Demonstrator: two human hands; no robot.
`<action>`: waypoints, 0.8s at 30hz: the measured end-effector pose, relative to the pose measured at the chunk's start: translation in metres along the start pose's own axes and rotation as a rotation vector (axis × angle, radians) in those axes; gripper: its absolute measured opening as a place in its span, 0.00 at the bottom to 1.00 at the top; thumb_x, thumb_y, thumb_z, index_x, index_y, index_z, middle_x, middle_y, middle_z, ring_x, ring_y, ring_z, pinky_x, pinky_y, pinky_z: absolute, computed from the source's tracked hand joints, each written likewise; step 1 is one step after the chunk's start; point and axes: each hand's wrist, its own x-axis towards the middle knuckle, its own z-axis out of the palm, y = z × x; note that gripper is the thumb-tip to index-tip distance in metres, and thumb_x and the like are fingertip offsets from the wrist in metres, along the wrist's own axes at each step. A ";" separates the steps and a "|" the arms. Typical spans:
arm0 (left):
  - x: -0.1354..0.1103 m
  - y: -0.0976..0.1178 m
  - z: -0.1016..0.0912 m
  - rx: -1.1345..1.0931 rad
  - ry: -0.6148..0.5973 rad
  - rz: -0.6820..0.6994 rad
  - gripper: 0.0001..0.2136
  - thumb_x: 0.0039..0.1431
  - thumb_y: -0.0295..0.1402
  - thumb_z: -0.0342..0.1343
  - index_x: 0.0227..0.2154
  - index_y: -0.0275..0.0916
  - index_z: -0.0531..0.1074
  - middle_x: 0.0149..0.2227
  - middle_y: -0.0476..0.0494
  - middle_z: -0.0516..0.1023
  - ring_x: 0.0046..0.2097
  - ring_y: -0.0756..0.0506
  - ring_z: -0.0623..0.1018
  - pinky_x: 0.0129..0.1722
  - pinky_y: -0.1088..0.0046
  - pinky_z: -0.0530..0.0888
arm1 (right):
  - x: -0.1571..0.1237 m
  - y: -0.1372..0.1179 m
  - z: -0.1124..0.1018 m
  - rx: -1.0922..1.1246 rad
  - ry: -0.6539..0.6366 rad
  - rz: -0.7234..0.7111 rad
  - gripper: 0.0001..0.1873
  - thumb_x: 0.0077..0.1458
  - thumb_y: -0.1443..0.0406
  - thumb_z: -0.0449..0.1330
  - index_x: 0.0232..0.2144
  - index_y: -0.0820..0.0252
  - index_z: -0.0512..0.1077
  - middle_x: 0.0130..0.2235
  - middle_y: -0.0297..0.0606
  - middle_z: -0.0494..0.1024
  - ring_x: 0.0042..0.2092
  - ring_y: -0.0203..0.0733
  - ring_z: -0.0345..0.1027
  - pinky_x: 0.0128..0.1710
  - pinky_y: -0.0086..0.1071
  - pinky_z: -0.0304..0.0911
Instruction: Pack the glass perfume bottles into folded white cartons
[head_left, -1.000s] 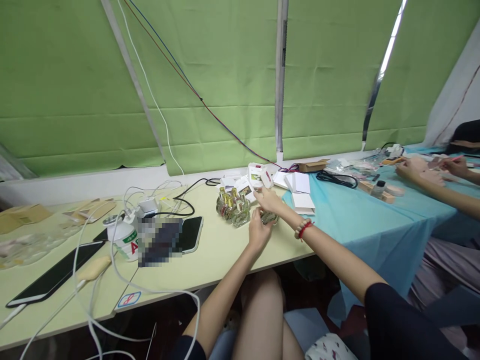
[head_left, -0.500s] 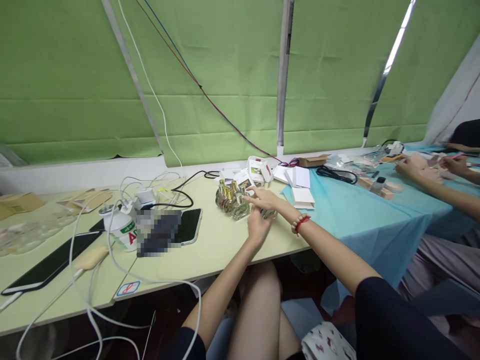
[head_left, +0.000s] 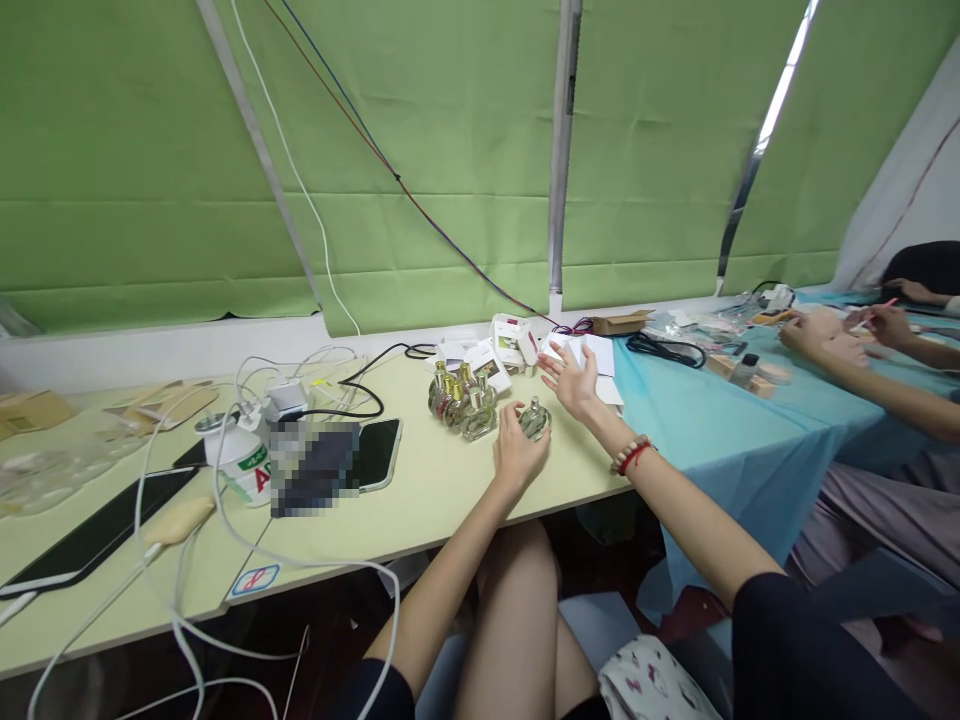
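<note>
1. Sitting at a pale yellow tabletop (head_left: 442,500), we see our bare legs (head_left: 525,610) below its front edge, with a white cloth printed with small figures (head_left: 652,680) beside them.
2. We hold a clear, rounded glass bottle (head_left: 535,420) upright in our left hand (head_left: 519,450), thumb and fingers curled against its sides. It is near the front edge; we cannot tell whether its base touches the tabletop.
3. Well to the left, we have a black-screened phone with a pale rim (head_left: 381,455) and a white plastic bottle with red and green print (head_left: 244,465).
4. Our right hand (head_left: 574,383), wearing a pale beaded bracelet with red cord (head_left: 632,455), hangs beyond the held bottle, fingers spread and palm open.
5. Left of our left hand, we see a cluster of clear glass bottles with gold-coloured tops (head_left: 477,415), packed closely together.
6. Behind the cluster, we find white cardboard boxes (head_left: 514,345) in a loose heap.
7. To our right, a co-worker's hands (head_left: 890,325) are above a light blue sheet (head_left: 690,440).
8. Farthest from us hangs a green fabric wall covering (head_left: 450,130), crossed by thin red and blue wires (head_left: 465,255).
</note>
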 end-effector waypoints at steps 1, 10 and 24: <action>-0.002 0.001 -0.001 -0.008 0.048 0.055 0.20 0.51 0.37 0.56 0.46 0.41 0.58 0.47 0.40 0.67 0.49 0.41 0.70 0.45 0.65 0.68 | -0.004 -0.001 -0.008 0.075 0.010 0.003 0.40 0.55 0.47 0.25 0.58 0.61 0.54 0.53 0.49 0.69 0.55 0.47 0.63 0.50 0.42 0.59; -0.021 0.010 0.002 0.072 0.054 0.715 0.14 0.55 0.29 0.48 0.46 0.38 0.65 0.50 0.34 0.69 0.55 0.40 0.68 0.51 0.61 0.64 | -0.028 -0.004 -0.030 0.766 0.402 0.159 0.22 0.53 0.48 0.39 0.35 0.54 0.64 0.32 0.36 0.73 0.33 0.41 0.69 0.30 0.35 0.63; -0.051 0.097 0.035 -1.727 -0.905 -0.934 0.24 0.59 0.45 0.40 0.46 0.30 0.67 0.47 0.29 0.73 0.47 0.35 0.75 0.49 0.58 0.65 | -0.093 -0.019 0.002 0.345 0.200 -0.153 0.13 0.51 0.54 0.43 0.32 0.55 0.60 0.25 0.32 0.63 0.25 0.37 0.60 0.29 0.33 0.60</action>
